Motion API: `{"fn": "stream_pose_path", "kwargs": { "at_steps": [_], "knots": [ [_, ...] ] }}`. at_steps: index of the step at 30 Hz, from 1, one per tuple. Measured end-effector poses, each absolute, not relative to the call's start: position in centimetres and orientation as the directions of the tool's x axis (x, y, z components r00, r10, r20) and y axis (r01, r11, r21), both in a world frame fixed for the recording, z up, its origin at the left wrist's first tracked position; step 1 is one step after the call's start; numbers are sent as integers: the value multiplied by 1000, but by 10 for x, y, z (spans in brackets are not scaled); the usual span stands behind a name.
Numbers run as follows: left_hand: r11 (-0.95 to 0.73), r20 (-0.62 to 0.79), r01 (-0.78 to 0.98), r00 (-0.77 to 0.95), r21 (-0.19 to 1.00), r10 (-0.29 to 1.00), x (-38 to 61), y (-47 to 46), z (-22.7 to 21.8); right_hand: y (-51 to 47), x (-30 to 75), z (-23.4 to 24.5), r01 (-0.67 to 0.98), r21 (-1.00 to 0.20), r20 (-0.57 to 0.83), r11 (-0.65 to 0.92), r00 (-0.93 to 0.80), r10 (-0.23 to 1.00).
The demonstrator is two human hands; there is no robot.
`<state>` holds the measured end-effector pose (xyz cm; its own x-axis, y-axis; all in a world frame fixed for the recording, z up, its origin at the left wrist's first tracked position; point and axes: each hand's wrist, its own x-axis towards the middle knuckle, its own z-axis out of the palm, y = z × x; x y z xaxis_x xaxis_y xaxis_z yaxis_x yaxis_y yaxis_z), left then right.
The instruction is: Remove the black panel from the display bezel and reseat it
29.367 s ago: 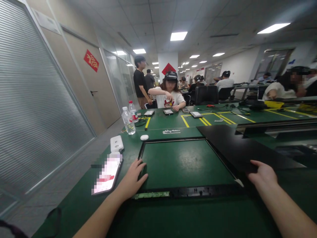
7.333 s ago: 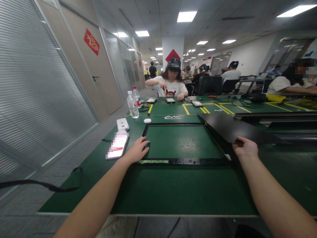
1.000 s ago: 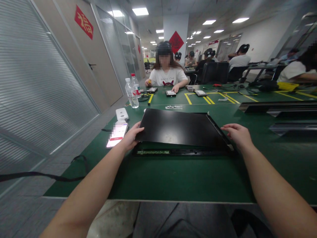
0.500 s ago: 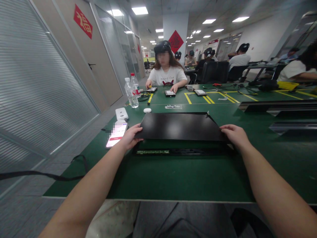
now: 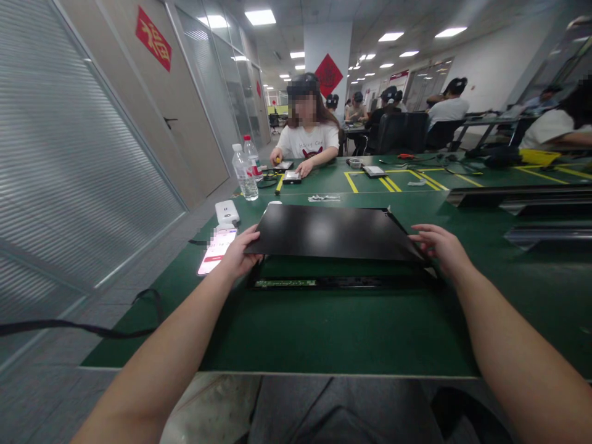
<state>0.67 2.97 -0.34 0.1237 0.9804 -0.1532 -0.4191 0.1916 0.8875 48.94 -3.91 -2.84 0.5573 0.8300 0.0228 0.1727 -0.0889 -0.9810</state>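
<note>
A flat black panel (image 5: 328, 231), glossy with soft light reflections, is tilted with its near edge raised above the table. My left hand (image 5: 241, 254) is closed on its near left corner, thumb on top and fingers beneath. Beside the right edge, my right hand (image 5: 441, 248) has its fingers apart and loosely curled; whether a fingertip touches the panel I cannot tell. Under the panel lies a thin black frame, its near strip (image 5: 346, 282) showing a green circuit board (image 5: 284, 283) on the left. The panel hides most of the frame.
Left of the panel lie a lit phone (image 5: 217, 251) and a white device (image 5: 227, 213), with bottles (image 5: 245, 172) behind. Long black strips (image 5: 550, 237) lie on the right. Across the green table (image 5: 333, 339), a person handles small drive-like boxes (image 5: 291, 177).
The panel's left side has shifted slightly left and up with my left hand. My right hand's fingers have loosened from the right edge. Opposite, the person's hand and a box moved left.
</note>
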Motion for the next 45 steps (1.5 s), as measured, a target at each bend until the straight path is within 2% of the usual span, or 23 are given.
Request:
{"fn": "stream_pose_path", "kwargs": {
  "at_steps": [6,11,18,31,38,45],
  "knots": [
    [49,4,-404,127,913,992,4,28,-3,-41,485,-26,215,-976,89,-33,531,843],
    [-3,56,-364,135,931,989,6,28,-7,-42,481,-25,222,-973,61,-69,528,847],
    [43,4,-313,148,949,989,7,30,-12,-39,485,-31,244,-966,60,-86,535,843],
    [144,-95,-225,216,964,972,10,27,-14,-36,500,-46,498,-855,157,-147,519,841],
    [165,-119,-231,201,959,972,10,26,-12,-39,495,-40,509,-836,117,-205,530,840],
    [183,-136,-214,216,960,967,9,25,-11,-45,485,-33,546,-811,164,-208,555,815]
  ]
}}
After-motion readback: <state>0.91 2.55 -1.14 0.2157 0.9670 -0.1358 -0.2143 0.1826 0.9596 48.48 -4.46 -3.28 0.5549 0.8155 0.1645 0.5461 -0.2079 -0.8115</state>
